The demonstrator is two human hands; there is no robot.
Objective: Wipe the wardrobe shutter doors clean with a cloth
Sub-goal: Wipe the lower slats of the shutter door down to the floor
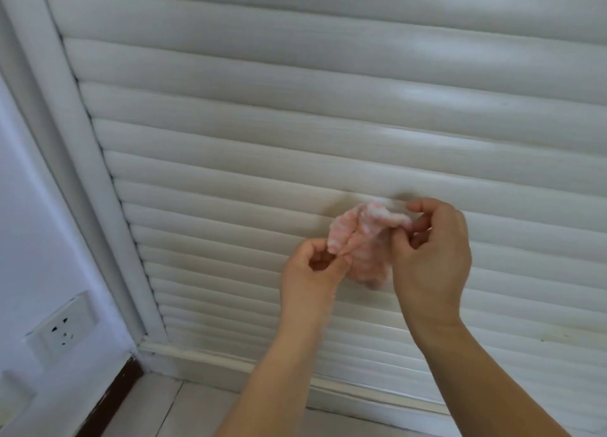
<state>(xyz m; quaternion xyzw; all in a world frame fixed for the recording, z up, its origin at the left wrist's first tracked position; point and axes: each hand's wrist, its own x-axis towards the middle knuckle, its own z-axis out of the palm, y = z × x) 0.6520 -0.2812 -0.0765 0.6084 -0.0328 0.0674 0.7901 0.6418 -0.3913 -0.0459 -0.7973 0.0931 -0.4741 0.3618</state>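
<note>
Pinching the pink cloth between both hands' fingers, refolding it into a flat pad should suit the shutter door slats.

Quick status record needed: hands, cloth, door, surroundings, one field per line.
left hand: pinches the cloth's lower left edge
right hand: pinches the cloth's upper right edge
cloth: pink and white, bunched, held between both hands in front of the slats
shutter door: white horizontal slats, closed
wall socket: on the wall to the left of the door frame
</note>
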